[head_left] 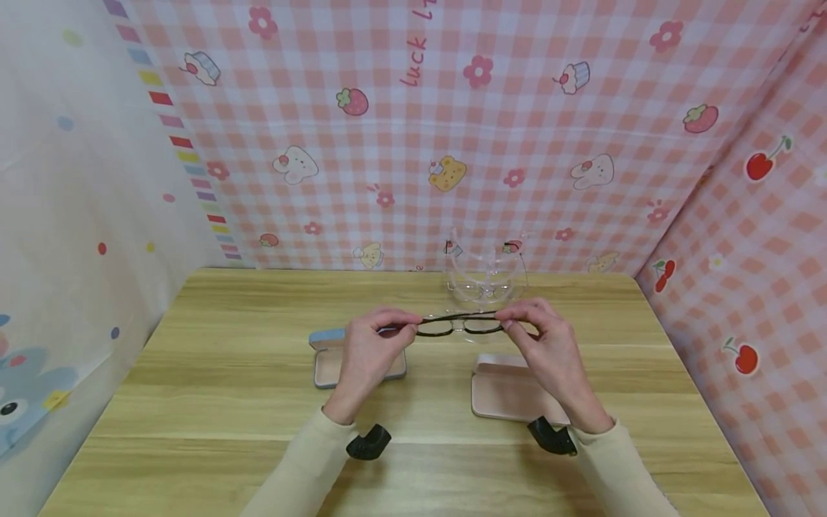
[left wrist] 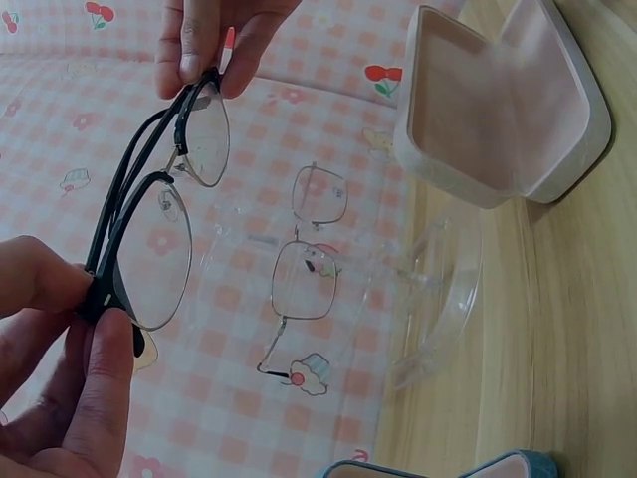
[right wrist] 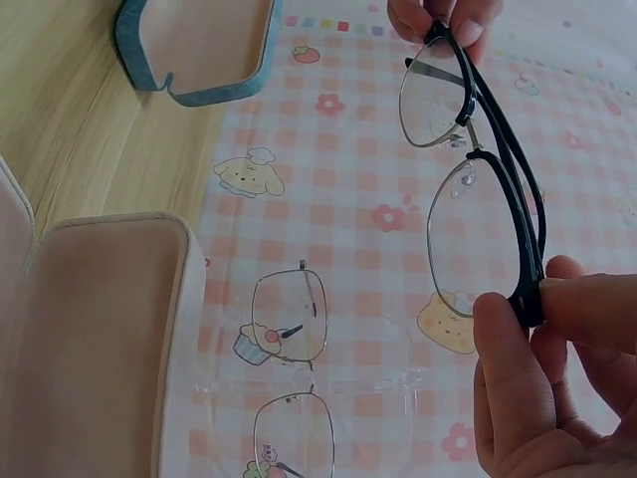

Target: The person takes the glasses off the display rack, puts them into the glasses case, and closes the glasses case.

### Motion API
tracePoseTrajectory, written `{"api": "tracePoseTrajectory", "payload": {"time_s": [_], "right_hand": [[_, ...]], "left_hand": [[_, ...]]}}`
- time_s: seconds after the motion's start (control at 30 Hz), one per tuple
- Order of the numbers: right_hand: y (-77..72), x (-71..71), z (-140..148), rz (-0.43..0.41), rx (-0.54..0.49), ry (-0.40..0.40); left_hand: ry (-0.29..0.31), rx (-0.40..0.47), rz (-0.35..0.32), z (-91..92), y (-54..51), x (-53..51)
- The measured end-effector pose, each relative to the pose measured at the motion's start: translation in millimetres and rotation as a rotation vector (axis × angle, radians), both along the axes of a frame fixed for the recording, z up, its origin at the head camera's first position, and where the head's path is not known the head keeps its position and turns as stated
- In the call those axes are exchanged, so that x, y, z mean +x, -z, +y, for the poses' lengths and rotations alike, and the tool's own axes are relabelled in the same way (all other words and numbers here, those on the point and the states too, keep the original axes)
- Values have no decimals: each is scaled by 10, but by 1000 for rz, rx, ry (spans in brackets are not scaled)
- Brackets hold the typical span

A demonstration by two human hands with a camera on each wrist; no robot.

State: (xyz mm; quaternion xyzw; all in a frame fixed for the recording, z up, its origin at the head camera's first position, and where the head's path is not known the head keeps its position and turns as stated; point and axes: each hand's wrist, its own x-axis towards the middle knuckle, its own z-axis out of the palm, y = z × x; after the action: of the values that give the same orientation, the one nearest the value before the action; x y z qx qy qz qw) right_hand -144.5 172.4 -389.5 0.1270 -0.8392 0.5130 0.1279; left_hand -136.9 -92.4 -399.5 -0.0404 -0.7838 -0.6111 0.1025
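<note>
Between both hands is a pair of black half-rim eyeglasses [head_left: 483,331], raised over the table with the temples folded behind the lenses. My left hand [head_left: 373,348] pinches one hinge corner between thumb and fingers. The opposite hinge corner is pinched by my right hand [head_left: 551,352]. Past the left hand lies an open blue glasses case [head_left: 327,368], partly hidden by that hand. An open white glasses case [head_left: 504,401] with a pale pink lining is partly covered by the right hand and wrist. In the right wrist view its inside [right wrist: 100,339] holds nothing visible.
A clear display stand [left wrist: 458,289] stands at the back of the wooden table [head_left: 220,402], bearing thin metal-framed eyeglasses [left wrist: 304,317]. Right behind it hangs a pink checked cloth [head_left: 400,158]. More printed cloth [head_left: 762,237] closes off the right side, and a white cloth [head_left: 84,179] the left.
</note>
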Motion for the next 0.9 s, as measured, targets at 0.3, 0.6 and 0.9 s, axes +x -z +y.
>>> {"api": "tracePoseTrajectory", "payload": {"time_s": [0.3, 0.6, 0.9], "right_hand": [[20, 1, 1, -32, -11, 5], [61, 7, 56, -27, -30, -18], [23, 34, 157, -135, -52, -79]], "left_hand": [[14, -27, 29, 1, 16, 0], [64, -12, 14, -14, 43, 5], [170, 81, -85, -67, 86, 4]]}}
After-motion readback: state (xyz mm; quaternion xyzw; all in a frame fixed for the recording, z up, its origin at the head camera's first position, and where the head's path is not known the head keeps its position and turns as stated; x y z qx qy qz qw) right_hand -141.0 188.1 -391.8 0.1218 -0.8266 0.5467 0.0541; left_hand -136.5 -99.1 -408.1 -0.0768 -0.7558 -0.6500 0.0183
